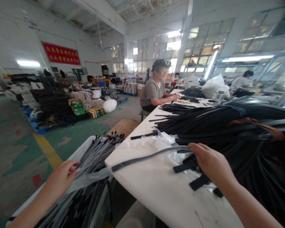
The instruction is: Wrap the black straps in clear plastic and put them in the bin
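Right hand (208,159) pinches a long flat dark-grey strip (137,160), seemingly positioning it; left hand (63,177), hold unclear; next likely calls for steady guiding

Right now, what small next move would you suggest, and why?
Probably bring the left hand to the free end of the dark strip. The right hand seems to pinch one end, while the other lies unheld near the corner of the white table; the left hand is at the bin, apart from it.
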`<state>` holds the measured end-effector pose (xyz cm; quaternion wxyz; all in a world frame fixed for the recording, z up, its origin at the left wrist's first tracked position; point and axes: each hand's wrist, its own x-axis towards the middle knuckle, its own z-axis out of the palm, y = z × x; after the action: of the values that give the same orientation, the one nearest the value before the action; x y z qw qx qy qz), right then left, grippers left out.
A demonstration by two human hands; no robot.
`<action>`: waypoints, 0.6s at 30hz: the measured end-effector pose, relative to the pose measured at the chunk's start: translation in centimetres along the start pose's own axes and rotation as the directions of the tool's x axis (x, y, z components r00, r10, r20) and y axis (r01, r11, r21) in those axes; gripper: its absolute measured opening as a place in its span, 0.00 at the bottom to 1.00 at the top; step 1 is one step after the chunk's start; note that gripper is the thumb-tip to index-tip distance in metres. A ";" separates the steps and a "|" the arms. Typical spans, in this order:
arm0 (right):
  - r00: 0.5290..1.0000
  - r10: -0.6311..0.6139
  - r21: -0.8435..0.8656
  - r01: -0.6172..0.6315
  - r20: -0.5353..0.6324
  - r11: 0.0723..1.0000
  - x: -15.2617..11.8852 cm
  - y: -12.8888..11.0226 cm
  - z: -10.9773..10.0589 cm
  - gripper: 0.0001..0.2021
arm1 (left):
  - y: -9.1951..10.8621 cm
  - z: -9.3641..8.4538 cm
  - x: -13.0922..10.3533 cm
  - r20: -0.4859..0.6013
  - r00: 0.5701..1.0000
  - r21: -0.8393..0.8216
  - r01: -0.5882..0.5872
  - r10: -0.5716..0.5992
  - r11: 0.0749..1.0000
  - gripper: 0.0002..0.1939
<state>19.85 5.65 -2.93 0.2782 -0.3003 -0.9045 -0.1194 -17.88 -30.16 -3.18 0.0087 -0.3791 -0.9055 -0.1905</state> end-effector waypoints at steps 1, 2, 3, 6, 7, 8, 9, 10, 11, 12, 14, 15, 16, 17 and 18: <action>0.999 -0.025 0.018 0.024 0.023 1.000 0.1 -0.6 -0.2 0.16 | 1.7 -0.4 0.4 -0.044 0.998 0.012 -0.039 0.039 0.999 0.19; 0.997 -0.055 0.042 0.053 0.051 0.998 0.1 -1.4 -0.4 0.15 | 4.0 -0.7 0.7 -0.079 0.992 0.017 -0.099 0.100 0.995 0.21; 0.993 -0.088 0.073 0.082 0.083 0.994 0.1 -2.3 -0.7 0.14 | 6.6 -0.7 0.7 -0.105 0.977 0.014 -0.183 0.184 0.983 0.23; 0.969 -0.177 0.195 0.142 0.174 0.970 -0.1 -5.6 -1.4 0.11 | 15.6 1.1 -0.4 -0.048 0.855 -0.022 -0.518 0.517 0.855 0.28; 0.960 -0.200 0.245 0.149 0.197 0.958 -0.3 -6.6 -1.6 0.11 | 18.3 2.1 -0.9 -0.005 0.788 -0.045 -0.615 0.615 0.787 0.31; 0.952 -0.221 0.300 0.152 0.212 0.942 -0.4 -7.4 -1.7 0.11 | 20.7 3.3 -1.2 0.036 0.731 -0.066 -0.679 0.682 0.731 0.33; 0.946 -0.240 0.363 0.149 0.220 0.920 -0.6 -8.0 -1.8 0.11 | 22.6 4.4 -1.3 0.067 0.704 -0.085 -0.702 0.707 0.707 0.31; 0.942 -0.252 0.431 0.137 0.222 0.892 -0.7 -8.3 -1.7 0.10 | 23.9 5.5 -1.3 0.128 0.697 -0.110 -0.697 0.706 0.708 0.27; 0.944 -0.247 0.497 0.110 0.219 0.861 -0.8 -8.4 -1.6 0.09 | 24.7 6.4 -1.0 0.184 0.701 -0.123 -0.679 0.689 0.724 0.22; 0.949 -0.223 0.553 0.065 0.224 0.831 -0.8 -8.2 -1.4 0.08 | 24.9 7.0 -0.7 0.232 0.715 -0.123 -0.651 0.660 0.749 0.19; 0.942 -0.158 0.629 -0.068 0.297 0.774 -0.6 -7.2 -0.8 0.11 | 24.1 7.5 0.2 0.280 0.748 -0.086 -0.605 0.602 0.792 0.16; 0.923 -0.134 0.651 -0.147 0.362 0.745 -0.4 -6.6 -0.6 0.14 | 23.4 7.4 0.7 0.272 0.766 -0.055 -0.592 0.583 0.804 0.16; 0.896 -0.125 0.665 -0.216 0.425 0.715 -0.3 -5.9 -0.4 0.16 | 22.5 7.1 1.1 0.258 0.781 -0.023 -0.583 0.569 0.812 0.17; 0.870 -0.138 0.681 -0.262 0.474 0.684 -0.1 -5.3 -0.2 0.18 | 21.6 6.7 1.3 0.247 0.793 0.006 -0.576 0.557 0.817 0.17; 0.851 -0.168 0.700 -0.281 0.498 0.656 0.0 -4.8 -0.2 0.18 | 20.8 6.3 1.5 0.245 0.800 0.030 -0.571 0.548 0.820 0.17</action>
<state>16.98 1.77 -3.04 0.1242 -0.2077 -0.9007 0.3608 -3.80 -13.60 -1.78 -0.0190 -0.6478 -0.7564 -0.0887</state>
